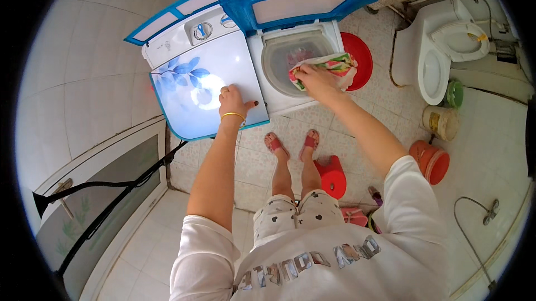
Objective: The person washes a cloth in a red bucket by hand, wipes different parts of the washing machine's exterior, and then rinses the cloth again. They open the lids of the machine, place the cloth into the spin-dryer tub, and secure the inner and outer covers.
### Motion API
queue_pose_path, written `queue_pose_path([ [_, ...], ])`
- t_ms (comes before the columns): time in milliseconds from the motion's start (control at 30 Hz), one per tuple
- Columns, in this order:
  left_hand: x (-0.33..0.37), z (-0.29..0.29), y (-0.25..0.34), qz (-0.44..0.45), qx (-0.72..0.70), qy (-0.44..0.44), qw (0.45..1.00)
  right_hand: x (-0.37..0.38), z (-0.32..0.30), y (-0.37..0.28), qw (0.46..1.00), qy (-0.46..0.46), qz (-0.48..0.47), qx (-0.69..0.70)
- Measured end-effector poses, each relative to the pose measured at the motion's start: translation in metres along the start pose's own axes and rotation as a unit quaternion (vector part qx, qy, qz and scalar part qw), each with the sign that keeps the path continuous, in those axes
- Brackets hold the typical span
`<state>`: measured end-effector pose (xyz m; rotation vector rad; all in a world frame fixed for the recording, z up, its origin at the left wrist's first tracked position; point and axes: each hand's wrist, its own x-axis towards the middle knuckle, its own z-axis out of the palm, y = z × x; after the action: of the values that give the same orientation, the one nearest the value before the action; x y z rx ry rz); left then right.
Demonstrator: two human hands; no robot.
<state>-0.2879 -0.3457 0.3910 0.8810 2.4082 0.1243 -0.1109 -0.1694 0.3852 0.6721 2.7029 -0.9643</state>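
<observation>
A twin-tub washing machine with a white body and blue trim stands in front of me. My left hand [231, 102] rests on its shut lid [184, 111], which has blue leaves on it; the thumb sticks out to the right and nothing is held. My right hand [317, 82] grips a floral cloth [338, 66] in green, red and white. That cloth hangs over the right edge of the round tub opening [272, 50]. Raised behind the tub is its blue-framed lid [301, 5]. Some reddish fabric, hard to make out, shows inside the tub.
A red basin [358, 62] sits right of the machine. Farther right are a white toilet [431, 66], a beige bucket [441, 121] and an orange bucket [430, 161]. Near my feet stands a red stool [331, 177]. Dark bars [111, 206] cross the left side.
</observation>
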Motion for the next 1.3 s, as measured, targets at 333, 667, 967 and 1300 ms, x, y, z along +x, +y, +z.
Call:
queue_pose_path([
  [333,-0.001,0.0,0.007,-0.01,-0.005,0.0,1.0,0.026,-0.01,0.025,0.966,0.1,-0.083,-0.224],
  [667,0.0,-0.001,0.01,-0.016,0.009,-0.01,1.0,0.037,-0.018,0.03,0.946,0.043,-0.141,-0.288],
  [967,-0.002,-0.001,0.003,0.002,-0.009,-0.007,1.0,0.021,0.0,0.038,0.945,0.154,-0.147,-0.249],
  [1300,-0.004,-0.003,0.004,0.013,-0.037,0.007,0.999,0.019,-0.013,0.037,0.993,0.078,-0.034,-0.087],
])
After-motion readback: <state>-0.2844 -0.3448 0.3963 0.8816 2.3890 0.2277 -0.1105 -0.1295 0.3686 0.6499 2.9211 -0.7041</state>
